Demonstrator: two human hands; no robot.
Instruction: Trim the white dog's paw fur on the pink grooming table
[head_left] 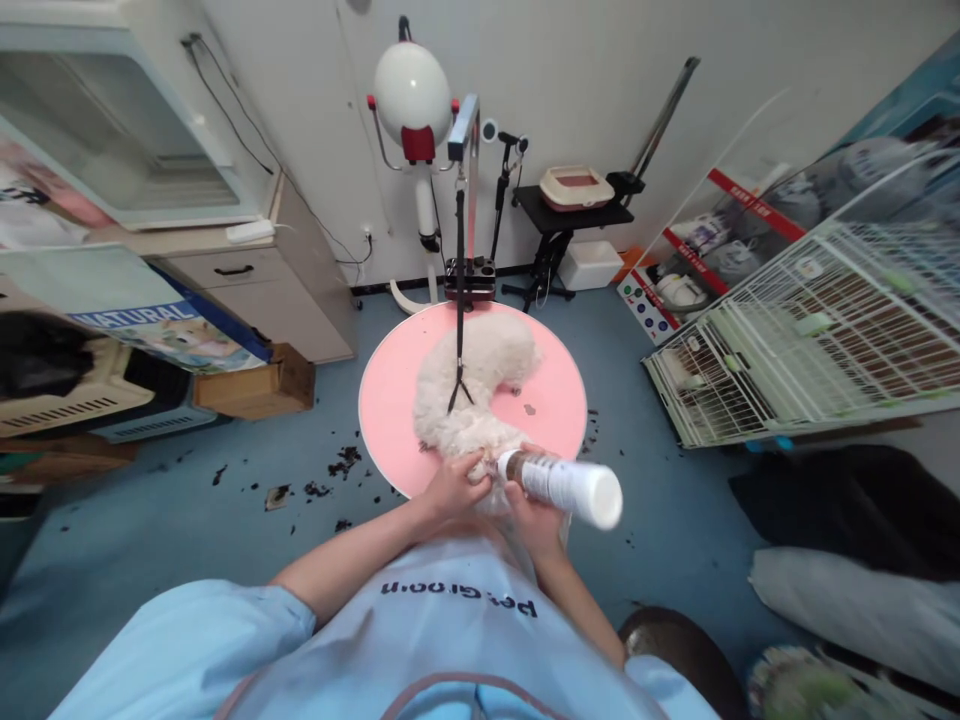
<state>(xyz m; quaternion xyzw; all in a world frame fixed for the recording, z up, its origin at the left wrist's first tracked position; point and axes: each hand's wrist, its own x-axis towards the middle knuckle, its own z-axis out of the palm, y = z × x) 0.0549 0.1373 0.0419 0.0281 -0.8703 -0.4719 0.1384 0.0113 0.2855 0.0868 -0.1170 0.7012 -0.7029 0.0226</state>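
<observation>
A curly white dog (pixel 480 365) is on the round pink grooming table (pixel 386 400), its body curved and its head end close to my apron. A black grooming loop (pixel 460 300) hangs from the metal arm down onto its back. My left hand (pixel 456 487) is closed on the dog's head at the table's near edge; the exact part under the fingers is hidden. Gripped in my right hand (pixel 536 515) is a white bottle (pixel 566 485) with a brown band, tilted so that its narrow end points at the dog's head beside my left fingers.
Behind the table stand a white-and-red dryer (pixel 412 95) and a black stand with a litter tray (pixel 576 188). A wire cage (pixel 817 330) is at the right. A cardboard box (pixel 259 385) and pet carrier (pixel 67 385) stand left. Dark hair clumps (pixel 345 460) litter the floor.
</observation>
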